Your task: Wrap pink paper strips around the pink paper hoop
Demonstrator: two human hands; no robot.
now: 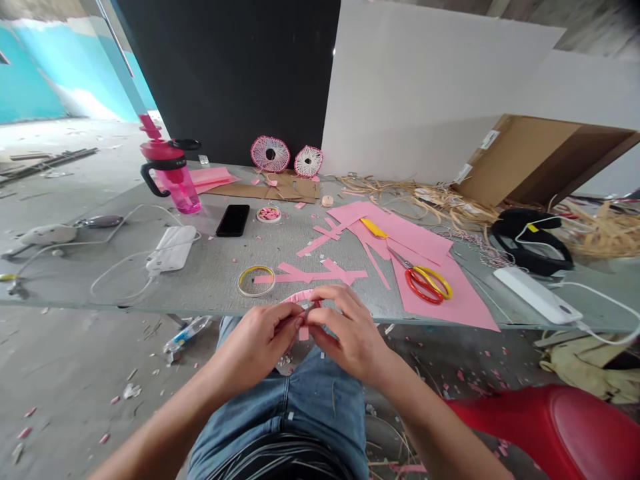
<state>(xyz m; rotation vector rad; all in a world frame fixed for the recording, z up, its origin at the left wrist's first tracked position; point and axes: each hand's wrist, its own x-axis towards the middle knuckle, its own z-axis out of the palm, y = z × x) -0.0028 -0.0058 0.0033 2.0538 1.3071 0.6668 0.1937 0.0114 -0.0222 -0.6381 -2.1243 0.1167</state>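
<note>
Both of my hands meet just below the table's front edge, above my lap. My left hand [267,333] and my right hand [340,327] pinch a small curved pink paper strip [300,298] between their fingertips. A short end of the strip hangs down between the hands. Just beyond them on the table lie a roll of clear tape [256,281] and several cut pink paper strips [320,273]. Red and yellow scissors [425,280] rest on a large pink paper sheet [450,293] to the right.
On the grey table [210,267] stand a pink water bottle [170,173], a black phone [233,219], a white power bank [171,247] with cable, two pink woven discs [287,157], straw, a cardboard box [540,157] and a black strap. A red stool [550,427] sits at the lower right.
</note>
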